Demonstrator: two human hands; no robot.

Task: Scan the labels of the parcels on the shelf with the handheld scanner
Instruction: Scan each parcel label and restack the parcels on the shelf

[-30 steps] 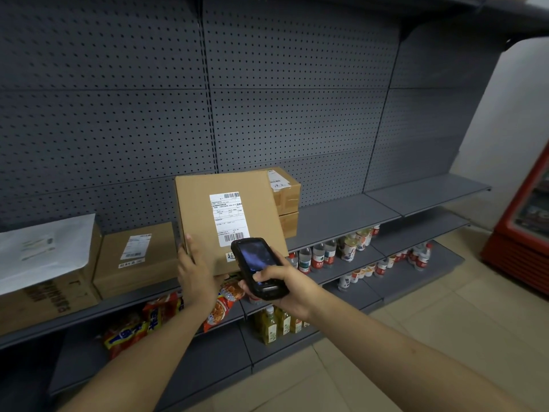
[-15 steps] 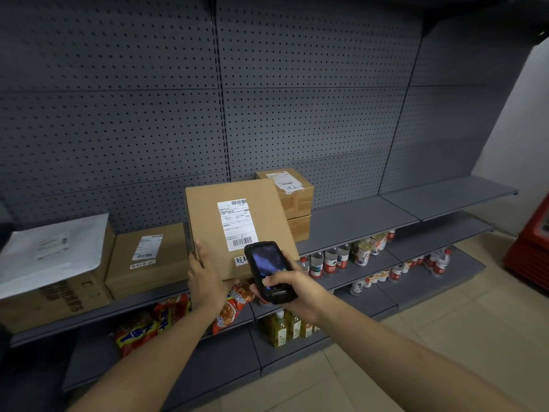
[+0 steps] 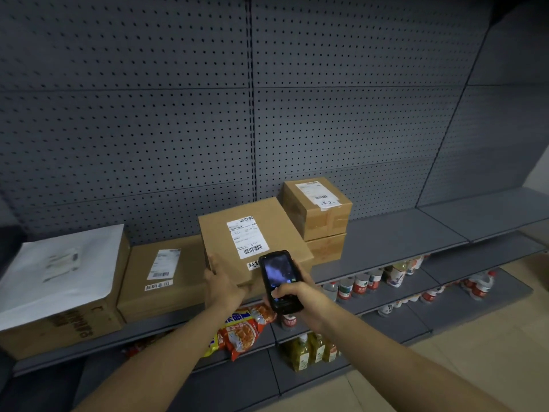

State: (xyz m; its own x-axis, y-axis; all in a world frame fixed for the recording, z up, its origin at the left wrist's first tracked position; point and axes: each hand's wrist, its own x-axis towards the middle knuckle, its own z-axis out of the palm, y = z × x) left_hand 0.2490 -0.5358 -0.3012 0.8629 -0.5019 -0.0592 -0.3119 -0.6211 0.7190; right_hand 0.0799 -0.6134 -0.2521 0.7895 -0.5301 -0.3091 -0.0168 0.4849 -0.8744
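Observation:
My left hand [image 3: 221, 285] grips the lower left corner of a flat cardboard parcel [image 3: 282, 236], tilted back over the grey shelf [image 3: 395, 239]. Its white barcode label [image 3: 246, 236] faces me. My right hand [image 3: 300, 297] holds the black handheld scanner [image 3: 277, 278] just below that label, screen toward me. A labelled brown parcel [image 3: 162, 272] lies to the left. Two stacked small boxes [image 3: 319, 209] stand behind on the right. A white mailer [image 3: 59, 266] rests on a large carton [image 3: 68, 325] at far left.
Below the parcel shelf, lower shelves carry snack packets [image 3: 240, 331], green drink bottles [image 3: 309, 349] and rows of cups and bottles [image 3: 365, 281]. Grey pegboard [image 3: 267, 114] backs the unit. The right shelf section [image 3: 487, 209] holds nothing. Tiled floor lies at lower right.
The held parcel has come down and tilted back toward the shelf. The scanner stays just below its label. My view has shifted left, so the red cooler is out of sight.

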